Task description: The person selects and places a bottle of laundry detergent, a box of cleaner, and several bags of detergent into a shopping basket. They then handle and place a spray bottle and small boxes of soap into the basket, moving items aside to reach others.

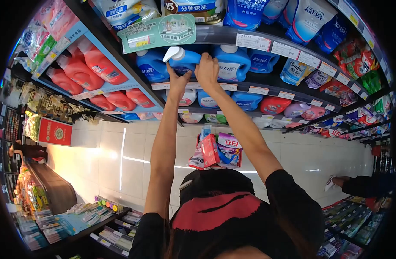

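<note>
Hands: two, both the person's own, arms stretched to 12 o'clock.
Left hand [178, 82]: narrow, fingers and thumb pinched up on the underside of the bottle [185, 59], below its cap.
Right hand [206, 69]: closed on the same bottle, fingers curled over its body just beside the left hand.
Bottle: blue, lying tilted at 12 o'clock, at the front edge of the shelf [239, 87], held by both hands.
Cap [174, 52]: one, white, pointing towards 10 o'clock.
Blue bottles [233, 62]: three more in the same row, one at 9 o'clock of the held one and two at 3 o'clock.
Red bottles [83, 69]: about six, at 10 o'clock, in two rows of three on the neighbouring shelving.
Pouches [310, 17]: blue and white, at 1 o'clock on the tier above; the number cannot be told.
Packets [215, 150]: a bunch of several, red and blue, at the centre on the floor [120, 159], between the arms; whether a basket holds them cannot be told.
Shoe [331, 182]: one, white, another person's, at 4 o'clock, well apart from the hands.
</note>
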`<state>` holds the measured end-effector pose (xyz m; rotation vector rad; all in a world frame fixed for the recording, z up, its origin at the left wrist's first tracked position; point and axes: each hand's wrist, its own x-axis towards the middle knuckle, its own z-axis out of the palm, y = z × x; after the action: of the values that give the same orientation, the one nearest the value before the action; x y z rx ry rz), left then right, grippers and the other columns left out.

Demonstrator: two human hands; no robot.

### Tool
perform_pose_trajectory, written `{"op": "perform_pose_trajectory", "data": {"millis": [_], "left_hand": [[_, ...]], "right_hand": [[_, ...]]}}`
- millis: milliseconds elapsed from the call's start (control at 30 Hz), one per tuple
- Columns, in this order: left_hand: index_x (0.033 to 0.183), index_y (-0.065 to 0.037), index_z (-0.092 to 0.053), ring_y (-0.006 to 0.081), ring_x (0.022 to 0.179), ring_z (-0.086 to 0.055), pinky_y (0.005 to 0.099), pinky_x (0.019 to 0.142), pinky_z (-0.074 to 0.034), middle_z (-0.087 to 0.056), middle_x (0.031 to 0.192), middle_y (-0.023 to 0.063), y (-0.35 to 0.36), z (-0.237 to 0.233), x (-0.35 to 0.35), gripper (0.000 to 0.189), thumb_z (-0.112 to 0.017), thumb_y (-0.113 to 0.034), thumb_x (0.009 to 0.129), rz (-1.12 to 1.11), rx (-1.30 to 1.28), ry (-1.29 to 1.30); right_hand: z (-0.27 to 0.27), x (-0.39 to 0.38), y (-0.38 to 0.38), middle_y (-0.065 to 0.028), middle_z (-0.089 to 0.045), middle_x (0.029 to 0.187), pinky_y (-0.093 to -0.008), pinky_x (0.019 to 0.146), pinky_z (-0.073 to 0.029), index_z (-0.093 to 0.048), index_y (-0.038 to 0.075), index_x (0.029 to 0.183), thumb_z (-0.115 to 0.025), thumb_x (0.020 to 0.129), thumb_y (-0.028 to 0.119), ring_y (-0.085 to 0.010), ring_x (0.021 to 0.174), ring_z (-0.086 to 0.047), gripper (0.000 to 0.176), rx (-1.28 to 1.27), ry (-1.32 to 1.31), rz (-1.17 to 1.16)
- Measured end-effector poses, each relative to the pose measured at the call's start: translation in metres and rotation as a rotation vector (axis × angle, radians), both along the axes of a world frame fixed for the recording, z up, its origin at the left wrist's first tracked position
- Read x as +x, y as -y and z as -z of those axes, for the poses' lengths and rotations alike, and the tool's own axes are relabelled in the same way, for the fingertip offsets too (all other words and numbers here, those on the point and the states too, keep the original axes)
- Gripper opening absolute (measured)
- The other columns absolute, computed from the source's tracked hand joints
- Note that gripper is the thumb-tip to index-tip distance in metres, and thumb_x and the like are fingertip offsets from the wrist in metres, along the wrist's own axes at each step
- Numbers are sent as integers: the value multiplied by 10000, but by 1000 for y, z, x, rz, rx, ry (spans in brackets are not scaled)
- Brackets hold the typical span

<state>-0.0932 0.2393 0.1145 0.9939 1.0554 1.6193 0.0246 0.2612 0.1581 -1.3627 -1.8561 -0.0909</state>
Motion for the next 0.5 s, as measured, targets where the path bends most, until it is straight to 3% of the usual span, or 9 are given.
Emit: {"op": "perform_pose_trajectory", "data": {"millis": [33,133,267,367,467,500], "left_hand": [[1430,-116,91,144,728,-515,247,554,-438,-473,1099,156,-2,-1,2,987,-609,74,760,-17,4,-1],[1430,-99,88,160,750,-533,247,583,-458,-473,1107,166,-7,-4,5,996,-631,53,756,-59,-61,-52],[1412,-51,1,222,924,-539,300,705,-489,-440,1188,198,-25,-3,13,981,-700,-16,726,-183,-135,-111],[1347,-23,-133,263,1017,-533,310,725,-504,-432,1222,210,-68,47,10,868,-723,-46,711,-377,-147,-252],[1356,-16,-74,358,1078,-485,380,844,-479,-318,1290,276,-64,13,28,1015,-787,-105,639,-407,-486,-260],[1351,-21,-67,368,1083,-482,377,814,-498,-292,1299,278,-64,4,31,1023,-791,-107,634,-383,-520,-197]], "right_hand": [[3,-2,-1,-202,-598,821,-378,676,-495,-517,-44,890,-668,679,75,-354,788,-583,285,-17,3,17],[11,-11,-8,-204,-600,824,-361,692,-490,-520,-44,903,-669,674,72,-335,796,-590,296,-53,-3,57],[17,-19,-26,-253,-596,838,-378,698,-502,-502,-84,961,-681,660,100,-373,779,-595,396,-107,21,72],[14,-17,-22,-305,-571,880,-432,731,-500,-454,-120,1025,-634,695,72,-418,804,-592,422,-169,-145,10],[24,-4,-16,-324,-557,897,-474,717,-485,-428,-119,1063,-578,735,31,-447,803,-583,391,-172,-217,-116],[28,4,-12,-330,-553,901,-486,709,-479,-420,-117,1075,-558,748,16,-456,801,-580,379,-161,-223,-169]]}}
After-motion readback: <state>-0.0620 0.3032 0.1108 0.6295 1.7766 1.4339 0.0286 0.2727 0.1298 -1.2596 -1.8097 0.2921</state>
